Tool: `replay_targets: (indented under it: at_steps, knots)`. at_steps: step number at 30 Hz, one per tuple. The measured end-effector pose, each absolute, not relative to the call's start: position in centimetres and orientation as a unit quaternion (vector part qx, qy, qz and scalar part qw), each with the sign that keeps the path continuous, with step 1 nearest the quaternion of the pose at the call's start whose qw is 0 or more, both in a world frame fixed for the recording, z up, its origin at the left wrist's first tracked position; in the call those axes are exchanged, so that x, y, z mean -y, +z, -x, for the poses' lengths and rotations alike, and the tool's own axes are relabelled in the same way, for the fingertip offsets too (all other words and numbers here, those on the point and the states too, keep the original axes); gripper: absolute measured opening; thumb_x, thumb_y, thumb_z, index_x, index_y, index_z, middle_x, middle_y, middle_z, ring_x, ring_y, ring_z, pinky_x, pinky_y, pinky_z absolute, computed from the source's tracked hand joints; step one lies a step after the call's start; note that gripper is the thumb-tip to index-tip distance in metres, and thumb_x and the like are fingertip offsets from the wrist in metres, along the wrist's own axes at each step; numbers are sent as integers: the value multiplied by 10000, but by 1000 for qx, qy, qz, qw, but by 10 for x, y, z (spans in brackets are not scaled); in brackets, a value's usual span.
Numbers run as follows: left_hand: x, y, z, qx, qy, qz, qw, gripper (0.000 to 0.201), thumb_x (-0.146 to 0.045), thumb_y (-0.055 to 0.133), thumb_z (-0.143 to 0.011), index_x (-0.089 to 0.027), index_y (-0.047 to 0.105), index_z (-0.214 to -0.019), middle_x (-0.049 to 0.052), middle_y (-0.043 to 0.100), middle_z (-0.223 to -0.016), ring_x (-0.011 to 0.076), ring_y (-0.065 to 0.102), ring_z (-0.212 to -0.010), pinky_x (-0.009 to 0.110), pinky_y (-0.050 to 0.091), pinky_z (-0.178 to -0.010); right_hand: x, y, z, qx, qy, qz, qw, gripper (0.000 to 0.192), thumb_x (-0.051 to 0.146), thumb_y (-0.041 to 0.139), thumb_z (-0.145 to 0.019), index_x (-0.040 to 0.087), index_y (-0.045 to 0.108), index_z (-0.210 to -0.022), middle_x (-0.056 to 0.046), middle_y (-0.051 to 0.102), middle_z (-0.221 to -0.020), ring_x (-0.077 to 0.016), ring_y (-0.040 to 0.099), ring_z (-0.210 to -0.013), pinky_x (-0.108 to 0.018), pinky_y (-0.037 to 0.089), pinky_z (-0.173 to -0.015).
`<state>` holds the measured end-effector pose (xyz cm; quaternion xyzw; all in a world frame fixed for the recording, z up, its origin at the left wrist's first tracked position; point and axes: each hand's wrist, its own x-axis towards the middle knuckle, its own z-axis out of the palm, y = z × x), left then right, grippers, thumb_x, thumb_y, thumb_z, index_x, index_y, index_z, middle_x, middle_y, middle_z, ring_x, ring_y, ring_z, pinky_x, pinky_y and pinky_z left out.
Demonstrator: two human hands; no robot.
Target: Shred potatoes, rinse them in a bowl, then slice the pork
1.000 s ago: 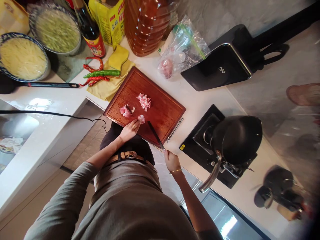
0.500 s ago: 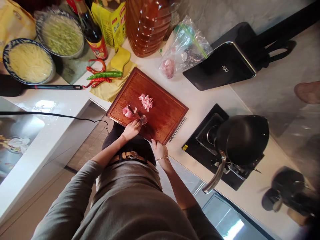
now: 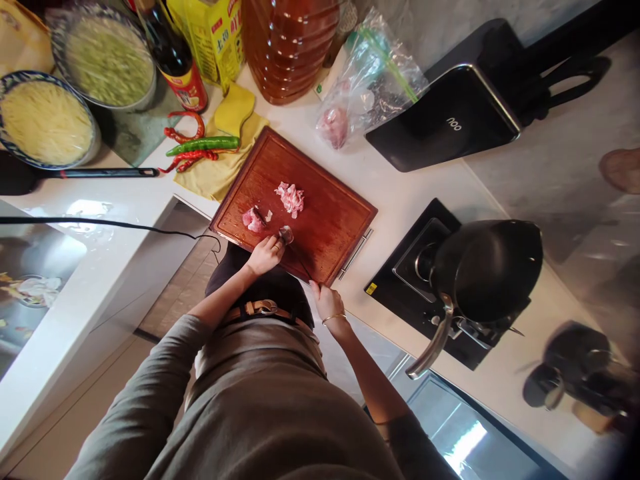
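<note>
A reddish wooden cutting board (image 3: 330, 223) lies on the white counter. On it are a pile of cut pink meat (image 3: 289, 198), a larger meat chunk (image 3: 251, 219) and a small piece (image 3: 287, 234) at the near edge. My left hand (image 3: 265, 254) pinches that small piece. My right hand (image 3: 327, 301) grips the handle of a dark knife (image 3: 300, 263), whose blade reaches toward the small piece.
Green and red chilies (image 3: 200, 147) lie on a yellow cloth (image 3: 220, 170) behind the board. Two bowls (image 3: 45, 120) of shredded food, a sauce bottle (image 3: 173, 53), an oil jug (image 3: 290, 47), a plastic bag (image 3: 365, 87), and a black wok (image 3: 485, 267) on a stove stand around.
My right hand came in from the right with the knife, cut at the meat by my left hand, and has now pulled back slightly. My left hand stayed on the small piece.
</note>
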<state>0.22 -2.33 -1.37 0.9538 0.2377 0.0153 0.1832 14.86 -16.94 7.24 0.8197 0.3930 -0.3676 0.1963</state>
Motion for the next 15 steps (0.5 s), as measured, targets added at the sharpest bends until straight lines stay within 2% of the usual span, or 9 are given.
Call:
replay_targets:
  at_steps: [3, 6, 9, 12, 15]
  knots:
    - [23, -13, -1, -238, 17, -953, 187, 339, -108, 326, -904, -108, 643, -1024, 131, 649, -1031, 200, 570, -955, 356, 490, -820, 186, 81, -159, -384, -384, -816, 200, 486, 465, 303, -940, 158, 680, -937, -155, 701, -850, -215, 655, -772, -263, 378, -640]
    - [21, -9, -1, -241, 6, -951, 194, 351, -98, 311, -902, -112, 625, -1060, 129, 636, -1077, 199, 562, -972, 343, 488, -828, 208, 88, -176, -379, -404, -814, 173, 493, 457, 299, -935, 175, 687, -824, -141, 704, -818, -213, 650, -758, -263, 377, -640]
    - [16, -5, -5, -250, -8, -947, 202, 357, -101, 311, -895, -117, 584, -1125, 129, 623, -1087, 202, 544, -992, 332, 484, -831, 227, 91, -191, -370, -393, -836, 98, 554, 508, 269, -916, 182, 666, -711, -123, 691, -731, -202, 636, -704, -258, 380, -621]
    - [2, -1, -16, -277, 3, -943, 186, 371, -108, 341, -877, -96, 522, -1200, 153, 550, -1207, 225, 500, -1082, 367, 443, -913, 233, 89, -195, -347, -355, -868, 0, 683, 618, 160, -881, 179, 612, -618, -109, 638, -601, -189, 597, -610, -261, 381, -583]
    - [-16, 4, -31, -252, -28, -953, 166, 338, -93, 367, -851, -114, 564, -1126, 151, 543, -1199, 248, 501, -1073, 429, 409, -941, 227, 85, -190, -307, -347, -884, -68, 736, 684, 79, -845, 191, 539, -549, -74, 555, -485, -165, 538, -520, -256, 373, -539]
